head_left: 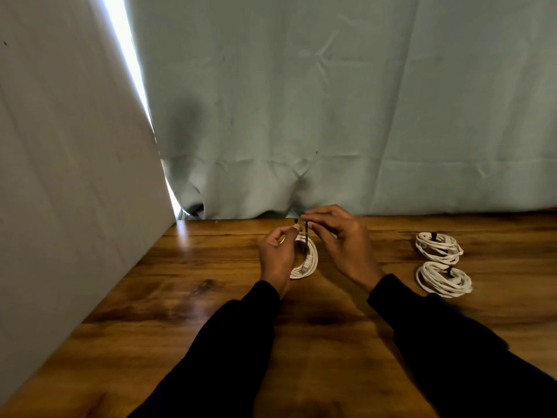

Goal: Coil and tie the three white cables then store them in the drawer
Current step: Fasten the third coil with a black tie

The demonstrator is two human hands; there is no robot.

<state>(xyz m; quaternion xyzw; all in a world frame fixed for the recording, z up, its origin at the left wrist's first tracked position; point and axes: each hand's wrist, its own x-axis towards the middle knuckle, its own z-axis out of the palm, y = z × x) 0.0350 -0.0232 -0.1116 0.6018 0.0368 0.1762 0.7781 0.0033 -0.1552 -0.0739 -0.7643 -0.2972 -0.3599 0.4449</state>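
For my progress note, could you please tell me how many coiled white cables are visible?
3: one coil between the hands at table centre, two at right, the farther coil and the nearer coil.

Both hands (left [275, 251], right [340, 239]) pinch a dark tie [306, 235] above a white coil [307, 260].
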